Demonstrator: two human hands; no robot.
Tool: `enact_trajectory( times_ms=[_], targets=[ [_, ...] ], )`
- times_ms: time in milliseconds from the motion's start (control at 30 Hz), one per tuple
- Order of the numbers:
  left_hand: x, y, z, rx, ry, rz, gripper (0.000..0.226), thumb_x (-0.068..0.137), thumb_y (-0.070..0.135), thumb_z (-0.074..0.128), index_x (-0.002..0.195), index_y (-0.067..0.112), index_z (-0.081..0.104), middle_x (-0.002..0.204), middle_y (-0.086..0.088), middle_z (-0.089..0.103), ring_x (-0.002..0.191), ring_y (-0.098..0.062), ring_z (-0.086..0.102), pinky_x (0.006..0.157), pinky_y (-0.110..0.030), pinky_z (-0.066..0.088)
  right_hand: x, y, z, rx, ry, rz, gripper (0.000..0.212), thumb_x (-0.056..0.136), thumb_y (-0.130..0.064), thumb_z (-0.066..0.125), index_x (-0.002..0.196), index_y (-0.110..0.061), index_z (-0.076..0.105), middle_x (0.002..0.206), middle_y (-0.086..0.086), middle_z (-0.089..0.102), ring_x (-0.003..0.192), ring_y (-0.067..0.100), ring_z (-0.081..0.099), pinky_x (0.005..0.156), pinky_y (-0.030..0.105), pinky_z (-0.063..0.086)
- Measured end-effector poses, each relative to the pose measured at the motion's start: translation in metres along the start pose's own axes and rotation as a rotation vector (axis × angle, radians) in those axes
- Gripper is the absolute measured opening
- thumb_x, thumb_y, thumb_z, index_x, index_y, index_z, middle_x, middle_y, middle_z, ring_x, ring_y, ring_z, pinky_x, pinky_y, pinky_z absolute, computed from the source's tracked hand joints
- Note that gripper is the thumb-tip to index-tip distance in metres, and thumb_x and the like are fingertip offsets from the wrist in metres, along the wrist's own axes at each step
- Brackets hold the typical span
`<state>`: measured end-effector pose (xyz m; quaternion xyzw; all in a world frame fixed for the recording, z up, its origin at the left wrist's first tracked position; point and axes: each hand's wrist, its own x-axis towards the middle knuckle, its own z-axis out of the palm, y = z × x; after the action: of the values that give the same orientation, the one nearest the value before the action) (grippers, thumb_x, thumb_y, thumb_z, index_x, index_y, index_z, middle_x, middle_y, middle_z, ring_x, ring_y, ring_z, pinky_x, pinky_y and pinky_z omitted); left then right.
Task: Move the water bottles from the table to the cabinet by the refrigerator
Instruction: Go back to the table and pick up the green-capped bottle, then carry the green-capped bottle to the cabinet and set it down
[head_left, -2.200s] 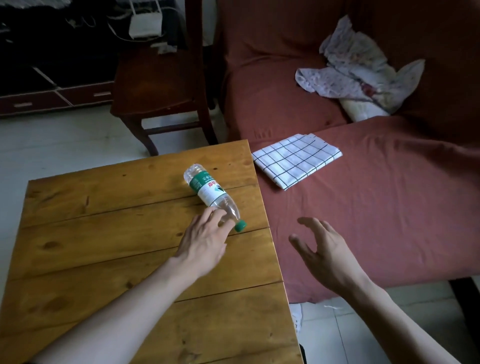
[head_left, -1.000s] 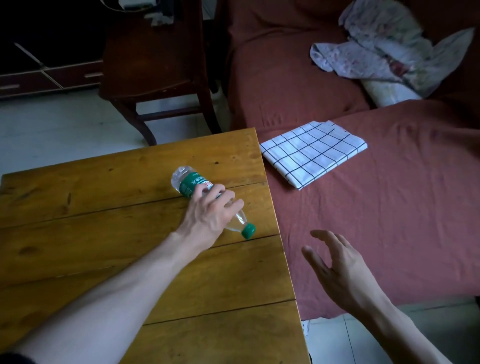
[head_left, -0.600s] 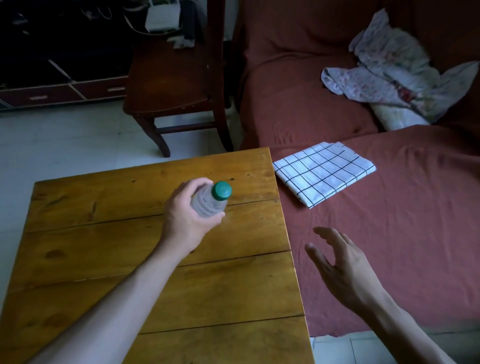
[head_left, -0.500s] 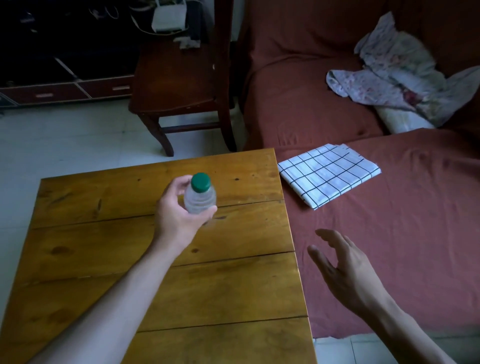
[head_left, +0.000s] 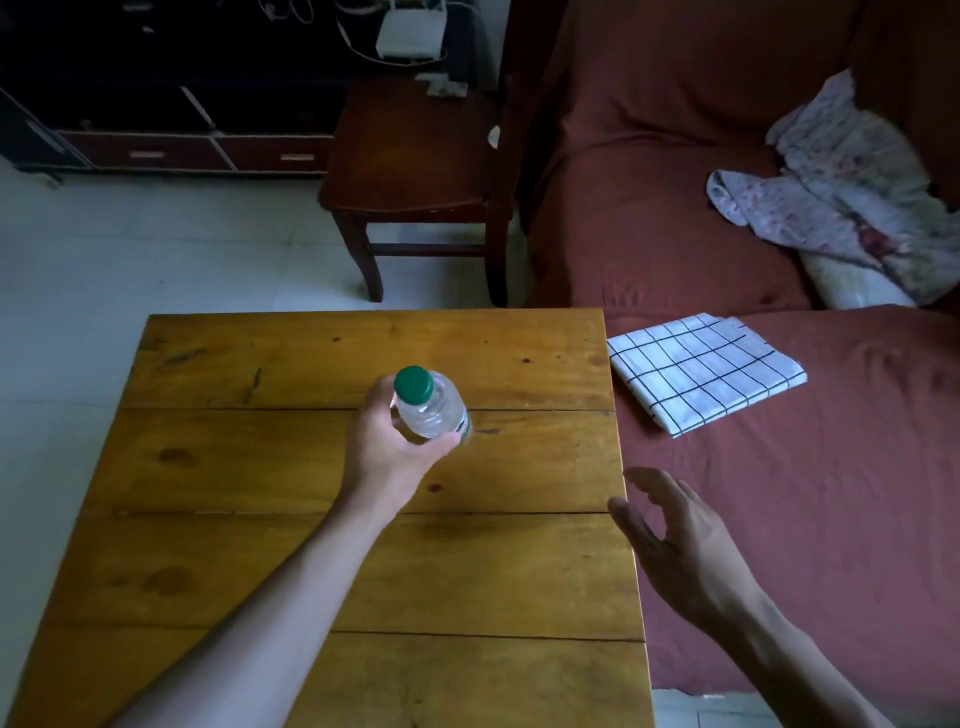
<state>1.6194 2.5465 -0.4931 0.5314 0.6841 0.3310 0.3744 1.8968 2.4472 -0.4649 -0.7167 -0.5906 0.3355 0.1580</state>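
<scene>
My left hand (head_left: 387, 447) is wrapped around a clear water bottle (head_left: 428, 408) with a green cap, holding it upright above the middle of the wooden table (head_left: 260, 467). The cap points up toward the camera and the bottle's lower part is hidden by my fingers. My right hand (head_left: 675, 540) hovers off the table's right edge over the red cover, fingers spread and holding nothing. No other bottle shows on the table, and no cabinet or refrigerator is in view.
A red-covered sofa (head_left: 779, 467) runs along the table's right side, with a folded checked cloth (head_left: 706, 371) and a crumpled floral cloth (head_left: 852, 187) on it. A dark wooden chair (head_left: 415, 171) stands behind the table. A low dark cabinet (head_left: 182, 150) lines the far wall, with pale tiled floor at left.
My left hand closed on the bottle that lay on its side, lifted it off the table and turned it upright. My right hand stayed beside the table edge.
</scene>
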Motion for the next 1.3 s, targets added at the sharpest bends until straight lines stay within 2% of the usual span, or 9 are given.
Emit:
enact_trajectory(
  times_ms=[133, 367, 467, 600, 700, 900, 1067, 1233, 1300],
  targets=[
    [-0.012, -0.023, -0.015, 0.063, -0.023, -0.071, 0.087, 0.058, 0.021, 0.094, 0.133, 0.027, 0.050, 0.128, 0.012, 0.055, 0.115, -0.011, 0.055, 0.093, -0.035, 0.053, 0.011, -0.014, 0.005, 0.000, 0.003, -0.049, 0.057, 0.089, -0.052, 0.050, 0.133, -0.016, 0.054, 0.128, 0.007, 0.061, 0.102, 0.010, 0.052, 0.082, 0.025, 0.040],
    [-0.012, -0.033, -0.013, 0.030, -0.020, -0.033, 0.089, 0.058, 0.027, 0.094, 0.135, 0.027, 0.049, 0.134, 0.006, 0.055, 0.117, -0.009, 0.054, 0.094, -0.032, 0.053, 0.025, -0.032, 0.026, -0.004, -0.044, -0.067, 0.055, 0.091, -0.052, 0.049, 0.135, -0.019, 0.051, 0.130, 0.008, 0.059, 0.100, 0.008, 0.052, 0.077, 0.019, 0.039],
    [-0.003, -0.023, -0.002, -0.003, 0.006, 0.014, 0.078, 0.059, 0.030, 0.093, 0.125, 0.031, 0.051, 0.124, 0.011, 0.059, 0.113, -0.005, 0.055, 0.090, -0.022, 0.048, 0.029, -0.037, 0.034, -0.001, -0.063, -0.059, 0.061, 0.088, -0.058, 0.046, 0.135, -0.020, 0.051, 0.131, 0.008, 0.059, 0.107, 0.013, 0.056, 0.083, 0.024, 0.042],
    [0.004, -0.015, 0.011, -0.014, 0.044, 0.080, 0.061, 0.064, 0.029, 0.090, 0.114, 0.029, 0.056, 0.112, 0.013, 0.063, 0.106, -0.005, 0.057, 0.087, -0.013, 0.042, 0.035, -0.039, 0.038, -0.001, -0.079, -0.041, 0.055, 0.091, -0.052, 0.050, 0.135, -0.019, 0.051, 0.132, 0.009, 0.059, 0.115, 0.019, 0.057, 0.086, 0.026, 0.043],
    [0.007, -0.017, 0.015, 0.013, 0.064, 0.125, 0.061, 0.064, 0.030, 0.090, 0.115, 0.023, 0.057, 0.111, 0.009, 0.064, 0.104, -0.008, 0.058, 0.087, -0.017, 0.046, 0.039, -0.041, 0.037, -0.017, -0.090, -0.050, 0.062, 0.088, -0.058, 0.045, 0.136, -0.019, 0.050, 0.133, 0.009, 0.058, 0.115, 0.020, 0.057, 0.085, 0.026, 0.043],
    [0.007, -0.013, 0.012, 0.056, 0.069, 0.116, 0.058, 0.059, 0.026, 0.091, 0.104, 0.021, 0.055, 0.093, 0.010, 0.063, 0.086, -0.002, 0.059, 0.069, -0.005, 0.042, 0.038, -0.040, 0.029, -0.025, -0.086, -0.058, 0.060, 0.089, -0.056, 0.045, 0.135, -0.017, 0.049, 0.132, 0.010, 0.058, 0.116, 0.020, 0.056, 0.085, 0.026, 0.041],
    [0.001, -0.002, 0.002, 0.007, 0.066, 0.049, 0.051, 0.060, 0.028, 0.091, 0.099, 0.023, 0.058, 0.092, 0.011, 0.064, 0.089, -0.003, 0.061, 0.072, -0.017, 0.050, 0.029, -0.040, 0.016, -0.020, -0.066, -0.049, 0.061, 0.088, -0.060, 0.044, 0.134, -0.020, 0.051, 0.130, 0.007, 0.060, 0.111, 0.016, 0.056, 0.084, 0.026, 0.041],
    [-0.019, 0.028, -0.021, -0.042, 0.069, 0.071, 0.049, 0.062, 0.025, 0.091, 0.100, 0.022, 0.060, 0.092, 0.011, 0.065, 0.095, 0.002, 0.058, 0.070, -0.004, 0.044, 0.014, -0.054, -0.008, 0.044, -0.094, 0.007, 0.058, 0.089, -0.059, 0.046, 0.133, -0.021, 0.053, 0.130, 0.002, 0.061, 0.113, 0.014, 0.056, 0.087, 0.028, 0.044],
    [-0.027, 0.048, -0.035, -0.058, 0.068, 0.105, 0.049, 0.063, 0.025, 0.091, 0.100, 0.023, 0.060, 0.093, 0.011, 0.065, 0.095, -0.001, 0.059, 0.073, -0.006, 0.044, 0.003, -0.067, -0.023, 0.100, -0.111, 0.028, 0.064, 0.085, -0.063, 0.043, 0.132, -0.021, 0.053, 0.130, 0.001, 0.061, 0.115, 0.016, 0.057, 0.090, 0.032, 0.049]
  ],
)
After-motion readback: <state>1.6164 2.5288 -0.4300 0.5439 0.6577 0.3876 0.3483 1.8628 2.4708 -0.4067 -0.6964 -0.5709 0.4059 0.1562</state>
